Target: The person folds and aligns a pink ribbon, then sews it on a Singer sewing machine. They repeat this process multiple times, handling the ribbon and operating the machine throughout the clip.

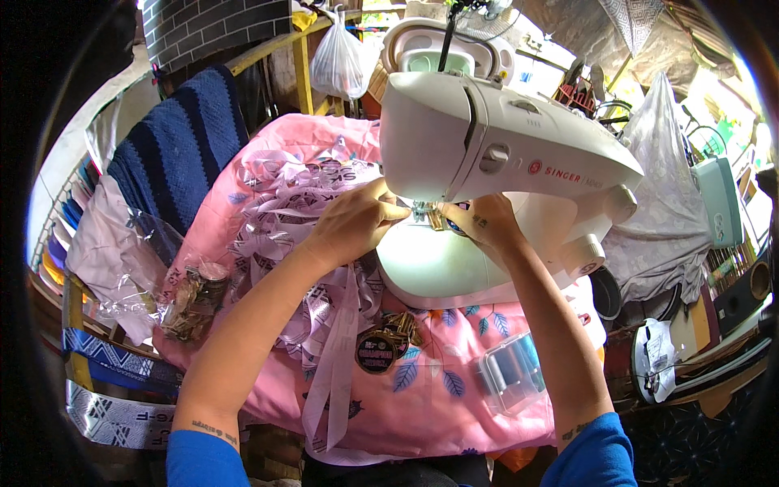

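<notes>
A white sewing machine (pixel 519 154) stands before me. Its needle and presser foot (pixel 420 213) lie between my two hands. Left of the foot, my left hand (pixel 353 225) is closed in a pinch, its fingertips partly hiding what they hold. On the other side, my right hand (pixel 489 222) closes on a small gold-and-dark piece (pixel 438 217) that looks like a medal. Lavender printed ribbons (pixel 280 195) lie heaped beside my left forearm, one strip hanging toward my lap. Below the machine bed sit gold medals with a round black face (pixel 380 351).
Pink leaf-print cloth (pixel 442 414) covers the table. A clear plastic box (pixel 511 373) rests near my right forearm, and a clear bag of metal pieces (pixel 195 300) at the left. A blue striped towel (pixel 182 146) hangs at the back left. Grey cloth (pixel 653 219) drapes at the right.
</notes>
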